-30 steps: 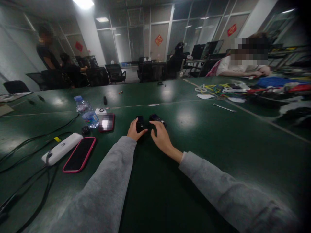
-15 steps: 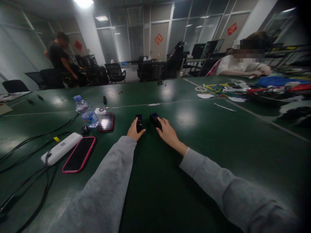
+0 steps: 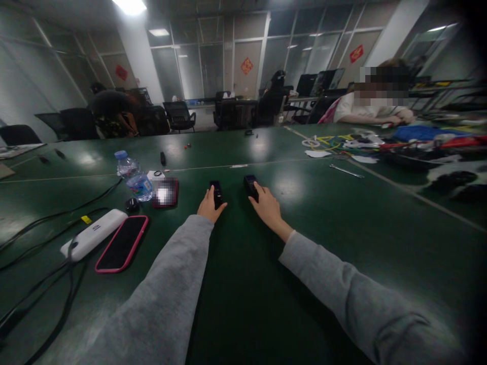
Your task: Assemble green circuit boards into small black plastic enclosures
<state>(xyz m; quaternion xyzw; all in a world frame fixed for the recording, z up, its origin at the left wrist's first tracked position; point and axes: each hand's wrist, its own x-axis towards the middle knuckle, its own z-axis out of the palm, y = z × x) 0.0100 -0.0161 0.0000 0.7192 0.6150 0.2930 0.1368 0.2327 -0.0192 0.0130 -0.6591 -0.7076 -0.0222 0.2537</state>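
Observation:
My left hand [image 3: 207, 207] grips a small, narrow black device [image 3: 216, 187], which sits on the green table with what looks like a dark screen at its far end. My right hand [image 3: 268, 205] is closed around the near part of a second small black device [image 3: 249, 181], a little wider and boxier in shape. The two devices lie side by side with a hand's width or so between them. My palms and fingers hide the near ends of both, so their exact kind does not show.
To the left lie a pink-edged phone [image 3: 122, 244], a white power strip [image 3: 93, 235] with black cables, a water bottle [image 3: 133, 175] and a dark red-edged flat item [image 3: 172, 192]. A wrench [image 3: 346, 171] and tangled cables [image 3: 342, 144] are at right. A person [image 3: 375, 104] sits beyond.
My right hand has shifted slightly right with its black device, which now points straighter ahead, widening the gap between devices. My left hand stays put. A person at far left has bent down.

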